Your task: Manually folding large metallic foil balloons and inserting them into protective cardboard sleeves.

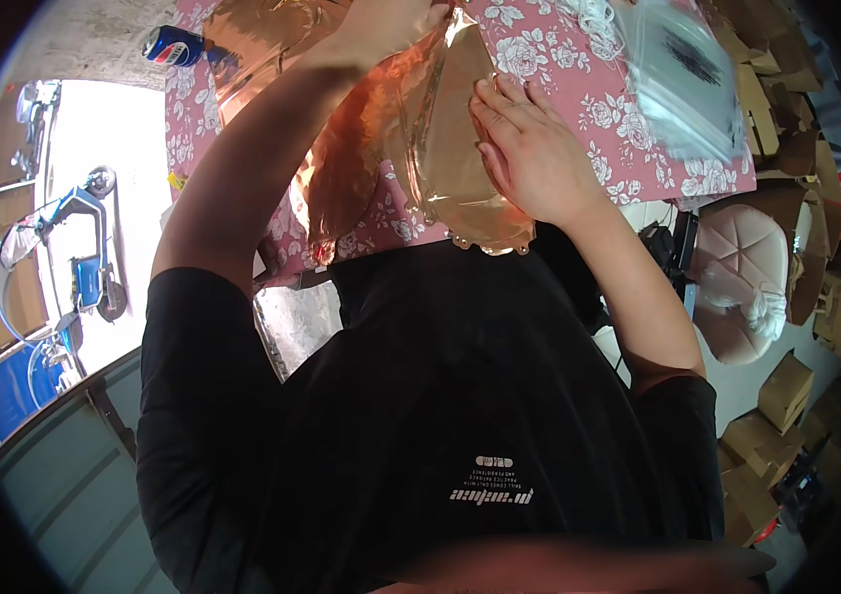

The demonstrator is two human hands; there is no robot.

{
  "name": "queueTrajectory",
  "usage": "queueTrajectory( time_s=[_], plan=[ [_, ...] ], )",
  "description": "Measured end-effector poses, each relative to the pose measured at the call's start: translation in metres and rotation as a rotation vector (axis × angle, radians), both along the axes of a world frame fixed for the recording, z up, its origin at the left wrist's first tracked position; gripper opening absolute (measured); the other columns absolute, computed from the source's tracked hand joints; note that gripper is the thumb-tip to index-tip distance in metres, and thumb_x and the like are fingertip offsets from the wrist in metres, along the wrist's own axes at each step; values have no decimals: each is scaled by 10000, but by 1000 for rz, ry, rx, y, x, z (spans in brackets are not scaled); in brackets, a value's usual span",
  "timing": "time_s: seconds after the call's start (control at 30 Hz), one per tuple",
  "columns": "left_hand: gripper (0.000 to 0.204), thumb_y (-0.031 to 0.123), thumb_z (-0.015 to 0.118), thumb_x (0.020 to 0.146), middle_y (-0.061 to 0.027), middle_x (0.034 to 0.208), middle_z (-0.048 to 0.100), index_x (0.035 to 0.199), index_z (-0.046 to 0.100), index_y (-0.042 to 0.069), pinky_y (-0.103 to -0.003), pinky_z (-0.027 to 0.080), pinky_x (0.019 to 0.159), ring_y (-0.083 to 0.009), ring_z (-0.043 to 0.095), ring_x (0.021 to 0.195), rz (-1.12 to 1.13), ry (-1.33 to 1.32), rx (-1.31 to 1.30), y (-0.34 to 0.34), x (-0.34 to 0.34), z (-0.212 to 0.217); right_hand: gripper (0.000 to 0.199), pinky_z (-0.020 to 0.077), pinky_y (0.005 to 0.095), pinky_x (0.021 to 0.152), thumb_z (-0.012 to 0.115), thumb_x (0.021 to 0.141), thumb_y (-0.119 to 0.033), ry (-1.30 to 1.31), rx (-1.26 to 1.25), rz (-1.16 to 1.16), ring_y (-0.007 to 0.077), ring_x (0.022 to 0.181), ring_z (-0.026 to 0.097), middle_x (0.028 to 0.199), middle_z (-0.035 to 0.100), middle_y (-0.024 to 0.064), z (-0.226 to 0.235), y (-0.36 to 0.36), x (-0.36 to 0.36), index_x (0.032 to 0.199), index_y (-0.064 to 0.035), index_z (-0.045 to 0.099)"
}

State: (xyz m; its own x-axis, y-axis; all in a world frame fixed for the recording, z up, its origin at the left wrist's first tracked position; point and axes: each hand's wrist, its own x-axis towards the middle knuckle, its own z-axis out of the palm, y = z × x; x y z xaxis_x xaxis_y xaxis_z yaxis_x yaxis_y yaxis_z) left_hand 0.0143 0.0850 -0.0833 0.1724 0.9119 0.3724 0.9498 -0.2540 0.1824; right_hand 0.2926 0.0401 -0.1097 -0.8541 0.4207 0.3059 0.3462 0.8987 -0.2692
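Observation:
A rose-gold foil balloon [450, 168], flat and uninflated, lies over the near edge of a table covered with a pink floral cloth [579, 109]. My left hand [391, 25] reaches to the top of the picture and grips the balloon's far end. My right hand [529, 148] lies on the balloon's right side, fingers curled at its edge and the thumb hidden. A second crumpled stretch of the same foil [341, 178] hangs under my left forearm. My black shirt fills the lower part of the view.
A blue drink can [173, 45] stands at the table's far left beside more foil [262, 49]. Clear plastic bags [683, 79] lie at the right. A pink padded stool [737, 267] and cardboard boxes [787, 386] crowd the right; a scooter [84, 247] stands outside at the left.

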Motion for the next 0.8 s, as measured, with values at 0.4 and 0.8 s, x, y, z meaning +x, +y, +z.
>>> queueTrajectory(
  time_s=[0.4, 0.8],
  plan=[
    [191, 192, 744, 868, -199, 1023, 711, 975, 767, 36, -486, 548, 920, -397, 671, 1040, 186, -37, 65, 42, 2, 6, 435, 294, 498, 1261, 642, 977, -182, 0, -14, -5, 330, 1452, 467, 1507, 558, 144, 2, -1, 0, 1374, -7, 608],
    [632, 311, 425, 1059, -269, 1654, 319, 1577, 340, -40, -504, 194, 1291, -398, 268, 1563, -204, 233, -216, -30, 52, 14, 445, 291, 501, 1258, 638, 972, -192, 5, -2, 9, 345, 1447, 468, 1506, 553, 154, 3, 1, 0, 1370, 4, 600]
  ],
)
